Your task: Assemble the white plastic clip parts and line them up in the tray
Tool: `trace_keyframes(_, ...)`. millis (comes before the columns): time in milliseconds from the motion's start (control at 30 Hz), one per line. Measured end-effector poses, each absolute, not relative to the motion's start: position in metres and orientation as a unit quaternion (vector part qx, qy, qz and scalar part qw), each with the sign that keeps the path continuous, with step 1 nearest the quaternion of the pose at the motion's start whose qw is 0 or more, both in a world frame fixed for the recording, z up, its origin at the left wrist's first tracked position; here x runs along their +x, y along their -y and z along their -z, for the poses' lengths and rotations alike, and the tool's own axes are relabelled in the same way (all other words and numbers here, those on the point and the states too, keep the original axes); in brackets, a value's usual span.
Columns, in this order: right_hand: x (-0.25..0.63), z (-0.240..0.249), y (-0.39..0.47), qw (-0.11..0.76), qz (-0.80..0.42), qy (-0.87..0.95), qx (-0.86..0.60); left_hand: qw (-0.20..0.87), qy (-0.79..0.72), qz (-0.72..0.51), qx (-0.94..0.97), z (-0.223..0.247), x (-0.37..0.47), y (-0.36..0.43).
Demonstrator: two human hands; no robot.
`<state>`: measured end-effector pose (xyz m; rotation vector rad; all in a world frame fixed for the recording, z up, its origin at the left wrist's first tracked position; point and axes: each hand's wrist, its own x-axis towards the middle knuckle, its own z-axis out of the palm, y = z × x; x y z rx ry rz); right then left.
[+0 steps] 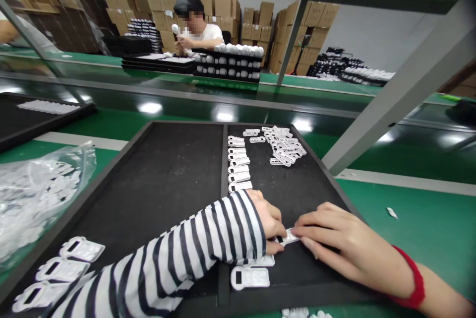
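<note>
Both hands meet over the right compartment of a black divided tray (178,159). My left hand (268,219), in a striped sleeve, pinches the left end of a small white plastic part (289,237) with a dark window. The fingers of my right hand (334,241), with a red band at the wrist, press on the part's other end. Just below my left hand lies another white part (250,277) beside the divider. Farther up, a column of white parts (238,169) runs along the divider, and a loose pile (284,144) sits at the compartment's back right.
Larger white pieces (61,269) lie at the tray's front left. A clear bag of white parts (44,189) is left of the tray. A slanted metal post (386,85) stands at right. Across the bench sits a person (206,34) near stacked trays (228,65).
</note>
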<state>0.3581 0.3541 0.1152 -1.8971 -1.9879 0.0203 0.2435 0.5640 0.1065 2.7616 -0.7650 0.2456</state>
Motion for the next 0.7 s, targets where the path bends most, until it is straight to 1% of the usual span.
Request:
trace_keyframes(133,0.356,-0.114,-0.354,0.188,0.004,0.71,-0.678,0.183,0.235,-0.06,0.953,-0.106,0.244,-0.564)
trace_keyframes(300,0.352,-0.117,-0.354,0.169,0.031,0.719,-0.673,0.151,0.248,-0.059,0.955,-0.106,0.244,-0.561)
trace_keyframes(433,0.361,-0.12,-0.352,0.178,-0.048,0.706,-0.684,0.127,0.259,-0.072,0.955,-0.106,0.243,-0.561)
trace_keyframes(533,0.364,-0.116,-0.353,0.162,-0.104,0.669,-0.718,0.126,0.266,-0.08,0.952,-0.104,0.243,-0.561)
trace_keyframes(633,0.361,-0.11,-0.353,0.142,-0.106,0.67,-0.721,0.114,0.269,-0.095,0.951,-0.102,0.243,-0.562)
trace_keyframes(700,0.365,-0.112,-0.353,0.124,-0.095,0.682,-0.714,0.097,0.264,-0.126,0.951,-0.103,0.243,-0.562)
